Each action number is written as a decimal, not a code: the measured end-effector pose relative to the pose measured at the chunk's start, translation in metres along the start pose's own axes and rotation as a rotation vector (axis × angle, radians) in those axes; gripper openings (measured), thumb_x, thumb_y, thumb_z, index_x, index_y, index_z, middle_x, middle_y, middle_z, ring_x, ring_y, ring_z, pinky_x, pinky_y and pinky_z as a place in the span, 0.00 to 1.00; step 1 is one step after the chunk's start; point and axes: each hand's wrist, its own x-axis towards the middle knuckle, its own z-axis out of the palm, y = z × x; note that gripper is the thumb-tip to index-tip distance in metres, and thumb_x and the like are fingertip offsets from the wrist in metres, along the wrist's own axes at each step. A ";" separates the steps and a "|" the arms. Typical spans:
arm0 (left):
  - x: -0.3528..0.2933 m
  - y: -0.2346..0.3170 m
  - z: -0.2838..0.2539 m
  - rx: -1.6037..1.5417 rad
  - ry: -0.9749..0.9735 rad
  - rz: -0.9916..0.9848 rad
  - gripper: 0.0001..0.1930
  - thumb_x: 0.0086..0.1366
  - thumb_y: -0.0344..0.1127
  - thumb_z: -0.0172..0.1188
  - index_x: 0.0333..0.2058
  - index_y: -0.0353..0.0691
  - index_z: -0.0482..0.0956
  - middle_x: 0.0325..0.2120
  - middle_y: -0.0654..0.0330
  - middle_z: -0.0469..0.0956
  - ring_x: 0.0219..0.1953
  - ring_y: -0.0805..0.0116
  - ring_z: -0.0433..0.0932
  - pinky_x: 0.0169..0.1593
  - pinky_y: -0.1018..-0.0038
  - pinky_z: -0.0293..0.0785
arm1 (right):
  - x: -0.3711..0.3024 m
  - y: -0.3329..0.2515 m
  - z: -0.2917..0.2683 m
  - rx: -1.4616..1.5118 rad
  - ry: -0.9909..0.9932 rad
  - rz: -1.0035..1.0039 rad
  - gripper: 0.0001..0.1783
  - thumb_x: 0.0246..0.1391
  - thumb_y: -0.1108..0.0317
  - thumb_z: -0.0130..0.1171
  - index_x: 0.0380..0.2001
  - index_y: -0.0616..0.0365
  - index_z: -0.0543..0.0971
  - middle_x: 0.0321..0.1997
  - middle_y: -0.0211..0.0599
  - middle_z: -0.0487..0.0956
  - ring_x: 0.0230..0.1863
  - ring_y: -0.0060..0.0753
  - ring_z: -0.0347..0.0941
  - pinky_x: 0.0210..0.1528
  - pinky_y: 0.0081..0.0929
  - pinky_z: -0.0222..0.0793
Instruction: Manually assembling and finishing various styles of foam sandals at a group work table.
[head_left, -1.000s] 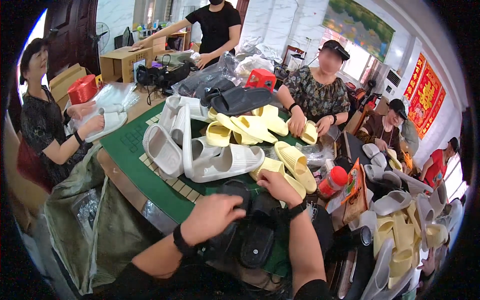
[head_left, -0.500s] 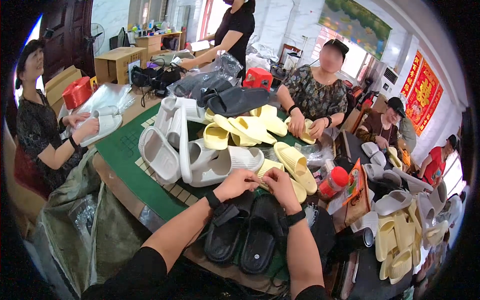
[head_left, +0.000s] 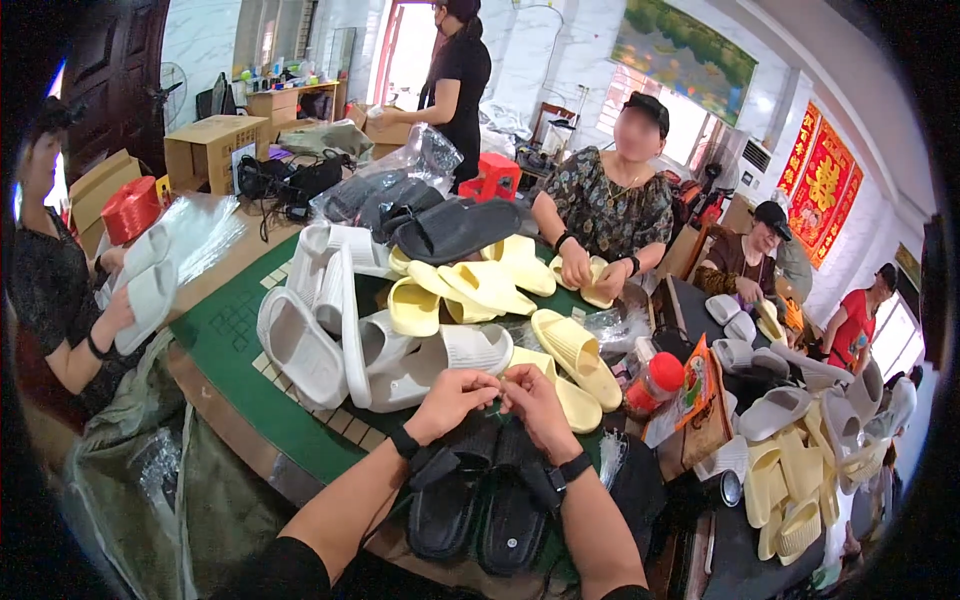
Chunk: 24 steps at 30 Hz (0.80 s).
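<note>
Both my hands are pinched together in front of me, fingertips almost meeting, above a pair of black slippers (head_left: 512, 520) near the table edge. My left hand (head_left: 452, 404) and my right hand (head_left: 538, 408) each close on something too small to make out. Just beyond my left hand lie large grey slippers (head_left: 420, 380), one leaning upright among the others. Yellow slippers (head_left: 575, 350) lie beside and past my right hand, the closest one partly behind its fingers.
A dark green mat (head_left: 225, 330) covers the table. Dark slippers in clear plastic (head_left: 380, 190) are heaped at the back. A red-lidded jar (head_left: 660, 375) stands to the right, near more piled yellow slippers (head_left: 790, 460). Co-workers handle slippers at left and across. An olive sack (head_left: 150, 480) hangs front left.
My fingertips have come closer together, and the view has shifted slightly. The co-worker on the left has lifted the grey slippers upright. The standing person at the back has turned away from the table.
</note>
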 end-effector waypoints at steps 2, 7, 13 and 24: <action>-0.004 0.007 -0.001 -0.001 0.018 -0.065 0.07 0.67 0.29 0.61 0.38 0.31 0.83 0.28 0.66 0.80 0.29 0.81 0.74 0.34 0.82 0.71 | 0.001 0.004 -0.003 0.094 -0.103 0.012 0.10 0.64 0.73 0.56 0.46 0.63 0.71 0.35 0.33 0.77 0.34 0.21 0.75 0.38 0.20 0.75; 0.001 -0.005 -0.005 -0.007 -0.002 -0.041 0.07 0.68 0.30 0.60 0.38 0.32 0.81 0.30 0.65 0.80 0.31 0.80 0.75 0.36 0.81 0.72 | -0.002 -0.006 -0.005 0.025 0.112 0.105 0.13 0.63 0.78 0.54 0.49 0.69 0.70 0.37 0.46 0.80 0.32 0.32 0.80 0.37 0.32 0.84; 0.001 -0.007 -0.008 -0.225 0.118 -0.085 0.07 0.71 0.31 0.56 0.41 0.33 0.77 0.34 0.61 0.80 0.37 0.75 0.79 0.41 0.79 0.76 | -0.006 -0.007 -0.008 -0.006 0.104 0.100 0.07 0.64 0.75 0.55 0.42 0.69 0.74 0.32 0.45 0.82 0.24 0.27 0.78 0.27 0.22 0.77; 0.000 -0.010 -0.008 -0.306 0.079 -0.073 0.07 0.67 0.26 0.62 0.41 0.30 0.79 0.35 0.59 0.81 0.38 0.73 0.81 0.45 0.76 0.80 | -0.018 -0.010 0.008 -0.296 0.076 0.015 0.04 0.63 0.72 0.58 0.35 0.61 0.77 0.23 0.24 0.72 0.22 0.14 0.64 0.24 0.15 0.58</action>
